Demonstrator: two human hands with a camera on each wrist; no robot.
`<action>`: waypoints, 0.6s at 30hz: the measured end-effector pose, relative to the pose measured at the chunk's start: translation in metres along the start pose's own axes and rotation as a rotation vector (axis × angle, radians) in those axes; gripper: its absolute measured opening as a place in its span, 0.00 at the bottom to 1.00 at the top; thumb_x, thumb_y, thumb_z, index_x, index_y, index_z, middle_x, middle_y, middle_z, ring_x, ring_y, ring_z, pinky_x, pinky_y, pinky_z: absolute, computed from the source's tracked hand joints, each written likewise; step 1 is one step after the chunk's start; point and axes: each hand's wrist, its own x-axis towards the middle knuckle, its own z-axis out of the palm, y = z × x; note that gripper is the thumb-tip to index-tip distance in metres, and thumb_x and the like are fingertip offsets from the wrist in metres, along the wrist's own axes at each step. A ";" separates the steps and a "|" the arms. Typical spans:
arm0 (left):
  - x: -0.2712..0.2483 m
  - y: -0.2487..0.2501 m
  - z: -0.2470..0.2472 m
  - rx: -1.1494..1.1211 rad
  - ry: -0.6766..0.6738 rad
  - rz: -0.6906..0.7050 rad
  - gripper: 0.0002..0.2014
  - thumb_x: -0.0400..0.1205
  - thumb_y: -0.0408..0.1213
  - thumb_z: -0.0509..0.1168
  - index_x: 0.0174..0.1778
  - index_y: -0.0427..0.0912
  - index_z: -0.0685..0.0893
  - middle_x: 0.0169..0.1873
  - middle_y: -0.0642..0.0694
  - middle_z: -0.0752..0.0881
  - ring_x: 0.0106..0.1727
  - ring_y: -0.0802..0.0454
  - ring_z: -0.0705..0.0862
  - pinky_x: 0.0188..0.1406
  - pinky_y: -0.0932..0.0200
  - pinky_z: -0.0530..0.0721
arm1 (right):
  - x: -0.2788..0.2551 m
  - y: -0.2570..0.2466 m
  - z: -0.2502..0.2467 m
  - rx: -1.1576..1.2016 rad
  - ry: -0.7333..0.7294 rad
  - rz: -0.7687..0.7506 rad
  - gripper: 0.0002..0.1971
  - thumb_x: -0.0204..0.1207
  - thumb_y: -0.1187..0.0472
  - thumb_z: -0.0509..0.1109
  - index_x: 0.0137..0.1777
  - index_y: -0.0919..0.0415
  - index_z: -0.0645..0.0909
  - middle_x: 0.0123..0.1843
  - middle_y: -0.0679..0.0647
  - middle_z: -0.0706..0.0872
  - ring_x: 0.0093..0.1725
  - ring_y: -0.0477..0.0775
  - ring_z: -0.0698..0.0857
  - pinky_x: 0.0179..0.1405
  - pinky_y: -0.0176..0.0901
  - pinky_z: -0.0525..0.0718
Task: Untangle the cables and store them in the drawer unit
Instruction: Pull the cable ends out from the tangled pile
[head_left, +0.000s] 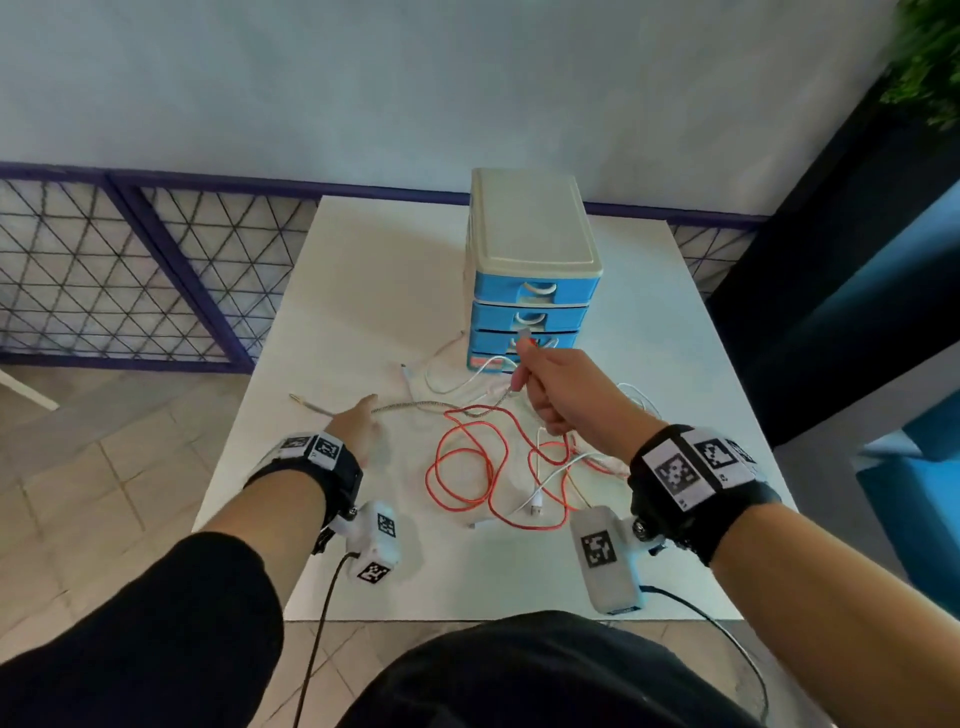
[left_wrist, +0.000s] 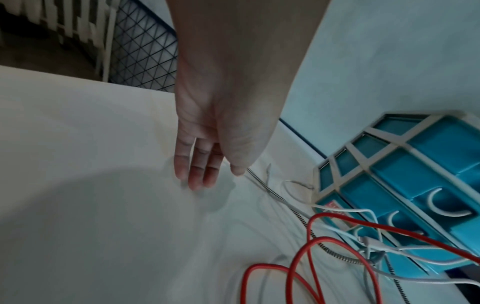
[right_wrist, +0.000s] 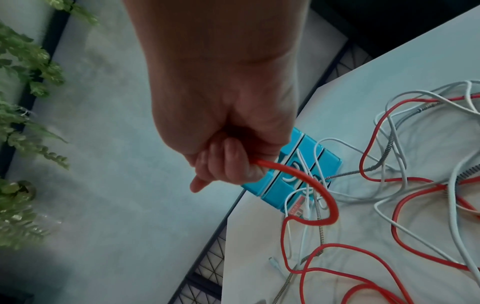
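Over at the left edge of the white tabletop (head_left: 363, 291), the person's left hand (head_left: 358, 423) lies low with its fingers (left_wrist: 194, 174) straight and together, tips down on the surface; its grip is loose and holds nothing. The thumb tip sits right at the braided black-and-white cable (head_left: 410, 406), which runs from a bare plug end left of that hand across toward the middle of the tabletop.

In the middle lies the tangle: a red cable (head_left: 467, 467) looped several times over itself, with white cables (head_left: 545, 493) threaded through and under the loops, and the braided one crossing them. One white plug end lies near the front of the pile.

Just behind the tangle stands the blue drawer unit (head_left: 530, 291) with its pale lid and white handles. The upper drawers look closed; I cannot tell about the lowest.

To the right, the right hand (head_left: 566, 395) is raised above the pile, in front of the unit's lower drawers. Its grip is a closed fist around one end of the red cable, whose plug pokes up out of the top of the fist while the cord drops in a curve back to the tangle.
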 end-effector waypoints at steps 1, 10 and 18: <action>0.001 -0.001 0.003 -0.001 0.009 -0.010 0.22 0.83 0.32 0.55 0.76 0.41 0.65 0.53 0.29 0.85 0.52 0.33 0.85 0.35 0.56 0.75 | 0.000 0.000 -0.004 0.005 0.002 0.004 0.27 0.83 0.39 0.54 0.36 0.61 0.78 0.19 0.47 0.66 0.18 0.46 0.63 0.18 0.36 0.65; 0.005 0.020 -0.007 -0.151 0.390 0.163 0.08 0.80 0.31 0.62 0.36 0.41 0.82 0.34 0.41 0.83 0.41 0.44 0.81 0.40 0.59 0.69 | 0.029 -0.006 -0.015 0.141 0.049 -0.006 0.16 0.88 0.54 0.54 0.45 0.61 0.79 0.29 0.51 0.75 0.20 0.44 0.71 0.19 0.36 0.72; -0.041 0.097 -0.030 -0.289 0.351 0.579 0.04 0.79 0.34 0.68 0.46 0.41 0.88 0.35 0.51 0.87 0.39 0.53 0.86 0.44 0.68 0.80 | 0.052 -0.024 0.015 0.328 0.030 0.047 0.18 0.88 0.53 0.52 0.62 0.65 0.78 0.54 0.60 0.87 0.54 0.54 0.87 0.55 0.45 0.85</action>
